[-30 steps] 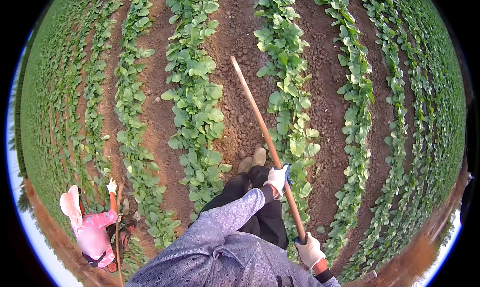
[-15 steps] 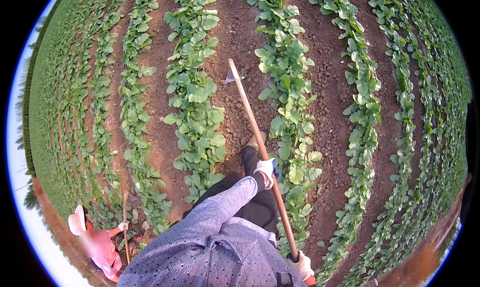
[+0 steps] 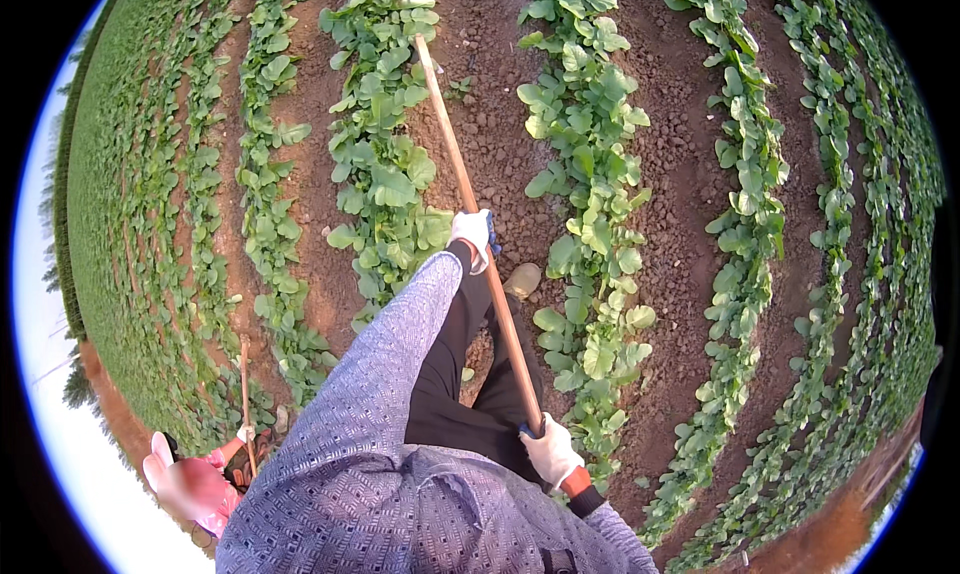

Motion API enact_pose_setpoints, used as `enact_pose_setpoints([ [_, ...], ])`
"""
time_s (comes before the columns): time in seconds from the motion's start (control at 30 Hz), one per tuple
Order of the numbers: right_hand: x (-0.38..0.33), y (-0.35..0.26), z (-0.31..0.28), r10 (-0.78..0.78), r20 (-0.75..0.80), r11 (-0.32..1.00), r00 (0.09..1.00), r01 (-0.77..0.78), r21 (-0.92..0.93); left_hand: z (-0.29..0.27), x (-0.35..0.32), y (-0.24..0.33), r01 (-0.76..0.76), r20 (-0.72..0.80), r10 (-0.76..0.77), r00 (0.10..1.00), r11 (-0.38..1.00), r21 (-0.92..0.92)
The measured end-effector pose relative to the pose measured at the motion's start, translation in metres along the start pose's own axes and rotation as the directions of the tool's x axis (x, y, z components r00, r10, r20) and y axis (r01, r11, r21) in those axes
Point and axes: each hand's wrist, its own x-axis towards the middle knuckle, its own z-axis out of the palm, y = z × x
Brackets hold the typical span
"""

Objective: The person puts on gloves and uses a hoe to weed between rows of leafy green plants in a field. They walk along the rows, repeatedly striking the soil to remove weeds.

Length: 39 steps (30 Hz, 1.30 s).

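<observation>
- While both gloved hands grip the long wooden hoe handle, the left hand is higher and the right hand lower.
- Beside the handle, the dirt strip looks mostly clean; one small weed is left near it.

An open farm field: long parallel rows of low leafy green plants run across it, with furrows of bare reddish-brown clodded soil between them. A second person in pink works a neighbouring row, and pale sky shows at the field's edge
</observation>
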Motion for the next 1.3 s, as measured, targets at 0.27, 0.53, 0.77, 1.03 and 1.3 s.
enact_pose_setpoints([
  [0.27,-0.118,0.126,-0.069,0.155,-0.034,0.979,0.987,-0.159,-0.13,0.028,-0.137,-0.132,0.246,-0.029,-0.246,0.969,0.969,-0.029],
  [0.53,-0.066,0.118,-0.061,0.32,0.109,0.927,0.941,-0.288,-0.24,0.037,-0.067,-0.132,0.542,0.212,-0.513,0.832,0.834,-0.105],
  [0.77,0.166,0.05,-0.076,-0.045,-0.158,0.994,0.986,0.029,-0.103,0.044,0.02,-0.125,0.498,0.228,-0.458,0.859,0.851,-0.167],
  [1.03,0.424,-0.168,-0.066,-0.283,-0.265,0.893,0.922,0.354,0.277,0.049,0.055,-0.168,0.419,0.238,-0.421,0.876,0.906,0.058],
  [1.3,0.582,-0.356,0.063,-0.644,0.039,0.757,0.764,0.643,-0.116,0.042,0.067,-0.185,0.393,0.495,-0.389,0.777,0.914,0.101],
])
